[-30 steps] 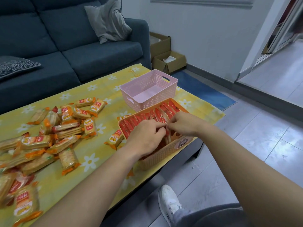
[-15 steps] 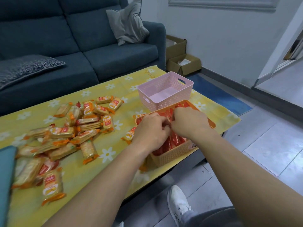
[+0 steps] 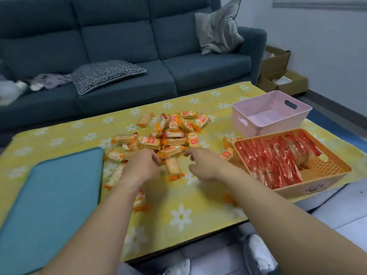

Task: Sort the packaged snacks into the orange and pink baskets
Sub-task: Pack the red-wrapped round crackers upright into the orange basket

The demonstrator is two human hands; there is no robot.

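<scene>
Both my hands have left the orange basket (image 3: 328, 169) and moved left to the pile of orange-wrapped snacks (image 3: 168, 135) in the middle of the surface (image 3: 178, 215). My left hand (image 3: 140, 168) is at the near edge of the pile, with the fingers curled down over the packets; I cannot tell if its grip has closed on one. My right hand (image 3: 205, 164) is just beside it, the grip open and holding nothing, the fingers pointing to the pile. One packet (image 3: 173, 168) lies between the two hands.

The orange basket stands at the right, near the front edge, and rows of red packets (image 3: 274, 161) standing on edge fill most of it. Two orange packets lie just beside its left wall. The pink basket (image 3: 271, 113) stands behind it, touching or almost touching, with no snack inside. A yellow cloth with white flowers (image 3: 59, 135) covers the surface, and a teal pad (image 3: 49, 205) lies at its left. Behind is a dark blue sofa (image 3: 129, 46) with cushions.
</scene>
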